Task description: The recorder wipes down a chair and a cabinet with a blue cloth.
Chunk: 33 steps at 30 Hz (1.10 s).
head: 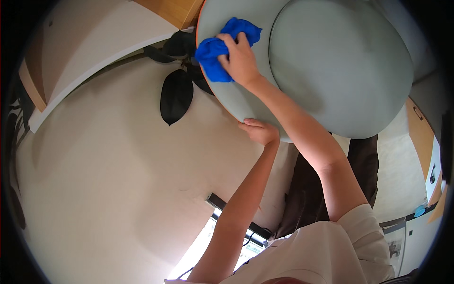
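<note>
My right hand (243, 62) presses a crumpled blue cloth (214, 58) against a broad grey curved panel (248, 103). The cloth bunches around my fingers and overlaps the panel's orange edge. Lower along that same edge, my left hand (261, 132) grips the rim, its thumb on the face; the fingers behind are mostly hidden. To the right, a large rounded grey cushion-like part (347, 64) adjoins the panel along a curved seam. Together they look like a chair, though its full shape is cut off at the top.
Dark plant leaves (176, 96) hang just left of the panel. A white-edged board (106, 53) spans the upper left beside a beige wall (99, 159). Behind my arms are a dark brown curtain (305, 191) and a bright window (198, 245). Wooden cabinetry (418, 138) stands right.
</note>
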Each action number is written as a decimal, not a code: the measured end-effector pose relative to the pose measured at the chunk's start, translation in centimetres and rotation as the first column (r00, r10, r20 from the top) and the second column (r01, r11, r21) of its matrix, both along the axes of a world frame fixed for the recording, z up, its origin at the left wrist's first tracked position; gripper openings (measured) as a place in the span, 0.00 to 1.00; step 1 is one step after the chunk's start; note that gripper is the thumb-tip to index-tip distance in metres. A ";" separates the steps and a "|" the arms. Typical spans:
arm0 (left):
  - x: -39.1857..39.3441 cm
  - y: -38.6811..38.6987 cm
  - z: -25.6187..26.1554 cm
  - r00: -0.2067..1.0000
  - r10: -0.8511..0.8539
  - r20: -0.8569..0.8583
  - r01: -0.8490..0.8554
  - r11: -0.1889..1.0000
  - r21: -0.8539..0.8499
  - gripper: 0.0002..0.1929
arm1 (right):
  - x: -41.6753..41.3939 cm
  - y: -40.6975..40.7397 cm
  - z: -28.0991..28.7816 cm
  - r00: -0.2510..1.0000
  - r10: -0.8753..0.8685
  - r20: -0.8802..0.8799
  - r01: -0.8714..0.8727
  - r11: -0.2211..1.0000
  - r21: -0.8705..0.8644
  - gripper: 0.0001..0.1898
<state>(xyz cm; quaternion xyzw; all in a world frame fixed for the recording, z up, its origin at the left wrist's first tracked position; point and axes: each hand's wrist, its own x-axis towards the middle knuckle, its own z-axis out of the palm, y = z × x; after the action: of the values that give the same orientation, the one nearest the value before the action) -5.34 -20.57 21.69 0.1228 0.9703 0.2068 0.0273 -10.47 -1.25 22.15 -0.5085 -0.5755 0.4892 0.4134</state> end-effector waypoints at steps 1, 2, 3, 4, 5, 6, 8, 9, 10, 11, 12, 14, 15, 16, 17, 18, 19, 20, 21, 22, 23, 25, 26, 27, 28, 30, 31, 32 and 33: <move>-0.4 -0.2 0.3 1.000 -0.001 -0.011 0.001 1.000 -0.016 0.26 | 0.0 -0.1 -1.1 0.997 -0.065 0.051 0.068 0.996 -0.065 0.26; -0.8 -0.2 0.6 1.000 -0.002 -0.023 0.001 1.000 -0.031 0.26 | 0.1 -0.3 -2.2 0.987 -0.124 0.106 0.137 0.982 -0.126 0.27; -0.9 -0.3 0.4 1.000 -0.002 -0.023 0.001 1.000 -0.029 0.26 | 1.1 -0.6 -4.5 0.984 -0.061 0.170 0.105 0.958 -0.266 0.26; -0.9 -0.5 0.0 0.998 -0.020 -0.064 0.015 0.997 -0.082 0.26 | 2.5 -1.9 -7.0 0.973 0.015 0.231 0.082 0.912 -0.402 0.26; -0.1 -0.5 -0.6 0.996 -0.040 -0.083 0.029 0.991 -0.129 0.26 | 4.2 -4.7 -10.1 0.949 0.155 0.275 -0.017 0.895 -0.446 0.26; 1.3 0.2 -0.8 0.998 -0.034 -0.047 0.029 0.993 -0.114 0.26 | 6.6 -6.8 -13.1 0.901 0.292 0.321 -0.105 0.864 -0.492 0.26; 1.2 0.6 0.2 0.999 0.014 0.031 -0.013 1.000 -0.021 0.26 | 8.8 -11.9 -13.3 0.881 0.423 0.213 -0.248 0.796 -0.552 0.26; 0.5 0.6 0.5 1.000 0.010 0.014 -0.009 1.000 -0.022 0.26 | 9.5 -13.6 -12.4 0.882 0.442 0.160 -0.291 0.780 -0.555 0.26; 0.4 0.7 0.4 0.999 -0.016 -0.040 0.015 0.999 -0.035 0.25 | 10.3 -14.8 -11.5 0.878 0.464 0.117 -0.329 0.764 -0.555 0.27; -0.1 0.5 0.4 0.994 -0.043 -0.102 0.037 0.998 -0.055 0.25 | 10.4 -15.4 -9.7 0.880 0.463 0.103 -0.336 0.763 -0.553 0.27; -1.4 -0.5 0.7 0.991 -0.046 -0.127 0.038 0.997 -0.065 0.25 | 10.1 -15.8 -7.3 0.889 0.457 0.011 -0.381 0.754 -0.536 0.30; -2.3 -0.8 0.4 0.987 -0.064 -0.149 0.041 0.988 -0.149 0.25 | 10.9 -14.9 -3.3 0.883 0.454 -0.119 -0.438 0.708 -0.553 0.34; -1.5 -0.7 0.2 0.990 -0.061 -0.124 0.045 0.990 -0.132 0.25 | 11.3 -14.5 -2.4 0.875 0.454 -0.166 -0.456 0.663 -0.594 0.36; -1.2 -0.6 0.7 0.998 -0.040 -0.053 0.034 0.993 -0.116 0.24 | 11.0 -14.2 -1.8 0.876 0.458 -0.151 -0.451 0.667 -0.593 0.36; -1.3 -0.5 1.4 1.000 -0.021 0.014 0.022 0.994 -0.103 0.24 | 10.5 -13.8 -1.2 0.867 0.467 -0.173 -0.477 0.679 -0.559 0.39; -1.6 0.1 2.6 0.977 0.034 0.209 -0.049 0.996 0.069 0.22 | 10.3 -13.5 -0.7 0.858 0.475 -0.198 -0.503 0.693 -0.517 0.41; -2.5 0.4 3.6 0.979 0.042 0.198 -0.055 0.997 0.061 0.22 | 10.1 -13.1 -0.5 0.852 0.478 -0.211 -0.513 0.685 -0.517 0.41; -3.8 1.0 4.5 0.971 -0.238 0.026 0.234 0.966 0.107 0.22 | 9.7 -12.2 -0.8 0.852 0.488 -0.191 -0.511 0.692 -0.510 0.43; -5.2 1.8 6.0 0.860 -0.489 -0.149 0.504 0.859 0.089 0.23 | 9.3 -11.6 -1.1 0.847 0.501 -0.178 -0.516 0.693 -0.504 0.44; -6.0 3.9 7.4 0.802 -0.583 -0.129 0.592 0.805 0.042 0.26 | 9.9 -11.4 -2.7 0.869 0.482 -0.111 -0.465 0.719 -0.516 0.45; -7.2 6.8 8.5 0.732 -0.673 -0.108 0.677 0.736 0.006 0.30 | 10.6 -11.4 -5.2 0.868 0.486 -0.105 -0.465 0.720 -0.515 0.45; -10.0 11.3 8.8 0.582 -0.797 -0.161 0.741 0.601 -0.299 0.33 | 11.2 -12.9 -9.8 0.856 0.516 0.044 -0.383 0.687 -0.617 0.44; -11.7 13.4 9.0 0.452 -0.883 -0.129 0.813 0.467 -0.347 0.36 | 11.3 -13.9 -10.7 0.859 0.511 0.038 -0.382 0.687 -0.619 0.44; -13.1 15.2 9.1 0.308 -0.947 -0.092 0.864 0.319 -0.390 0.38 | 11.5 -14.6 -11.3 0.860 0.509 0.024 -0.384 0.678 -0.627 0.44; -14.2 16.4 9.2 0.298 -0.950 -0.092 0.866 0.310 -0.393 0.38 | 11.8 -15.0 -11.6 0.862 0.506 0.013 -0.383 0.670 -0.635 0.44; -15.5 18.1 8.9 0.068 -0.996 0.060 0.897 0.035 -0.441 0.44 | 12.5 -15.6 -11.6 0.882 0.471 0.002 -0.348 0.654 -0.672 0.44; -15.7 18.2 8.5 0.062 -0.996 0.062 0.895 0.028 -0.445 0.44 | 12.6 -15.9 -11.2 0.895 0.445 -0.007 -0.319 0.630 -0.708 0.44; -15.7 18.1 8.0 0.048 -0.997 0.062 0.905 0.018 -0.424 0.45 | 12.7 -16.1 -10.9 0.897 0.441 -0.011 -0.319 0.630 -0.708 0.44; -16.2 18.1 7.8 0.035 -0.997 0.064 0.910 0.005 -0.414 0.47 | 12.3 -15.4 -9.3 0.890 0.455 -0.041 -0.354 0.630 -0.691 0.43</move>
<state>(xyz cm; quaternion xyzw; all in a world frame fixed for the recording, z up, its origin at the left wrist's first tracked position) -21.57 -2.52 29.52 0.7699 0.6325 -0.0589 0.0605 1.83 -16.69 12.88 -0.5136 -0.4812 0.7094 0.0364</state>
